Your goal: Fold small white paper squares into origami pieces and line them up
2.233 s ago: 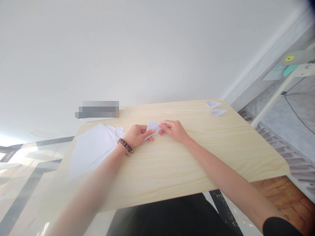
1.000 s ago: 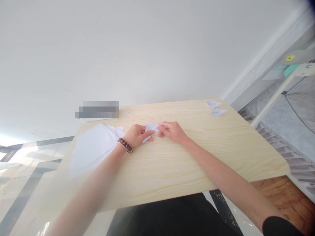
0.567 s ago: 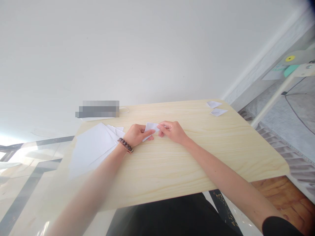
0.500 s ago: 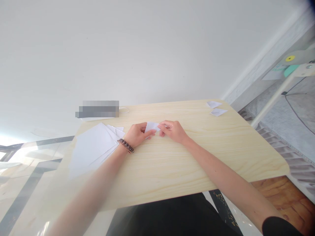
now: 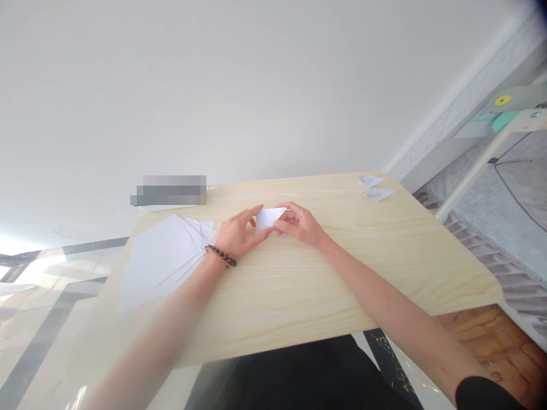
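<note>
One folded paper [image 5: 268, 218] grasped between left hand [image 5: 233, 234] and right hand [image 5: 302, 226]; bare tabletop [image 5: 290, 296] toward near edge.

Bright, glare at left, lower-left haze

Dk brn bead bracelet [image 5: 221, 254] — blk R sleeve [image 5: 487, 393]
</note>
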{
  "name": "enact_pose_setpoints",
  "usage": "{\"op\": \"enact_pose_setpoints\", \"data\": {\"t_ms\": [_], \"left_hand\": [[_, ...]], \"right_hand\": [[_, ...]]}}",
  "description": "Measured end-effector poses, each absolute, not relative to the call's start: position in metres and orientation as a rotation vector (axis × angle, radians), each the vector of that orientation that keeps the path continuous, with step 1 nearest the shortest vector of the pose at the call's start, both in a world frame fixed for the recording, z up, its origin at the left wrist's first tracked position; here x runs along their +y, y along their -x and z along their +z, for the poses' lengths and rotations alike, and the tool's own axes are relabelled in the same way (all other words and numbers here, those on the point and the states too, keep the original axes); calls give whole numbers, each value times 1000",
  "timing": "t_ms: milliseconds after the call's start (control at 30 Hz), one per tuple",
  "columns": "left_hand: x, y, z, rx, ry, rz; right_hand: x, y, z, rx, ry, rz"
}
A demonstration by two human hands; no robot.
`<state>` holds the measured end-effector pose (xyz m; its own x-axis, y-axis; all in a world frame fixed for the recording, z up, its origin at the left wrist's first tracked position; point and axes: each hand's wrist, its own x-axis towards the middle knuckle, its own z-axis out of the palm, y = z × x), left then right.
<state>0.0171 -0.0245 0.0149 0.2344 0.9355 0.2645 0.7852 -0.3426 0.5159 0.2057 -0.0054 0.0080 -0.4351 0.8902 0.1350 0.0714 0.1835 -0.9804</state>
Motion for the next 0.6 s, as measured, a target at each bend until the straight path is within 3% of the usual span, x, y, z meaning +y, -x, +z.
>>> {"op": "enact_pose_setpoints", "data": {"t_ms": [600], "left_hand": [[-25, -19, 15, 1619, -2225, 809]], "right_hand": [[-3, -208, 3, -1792, 868, 1355]]}}
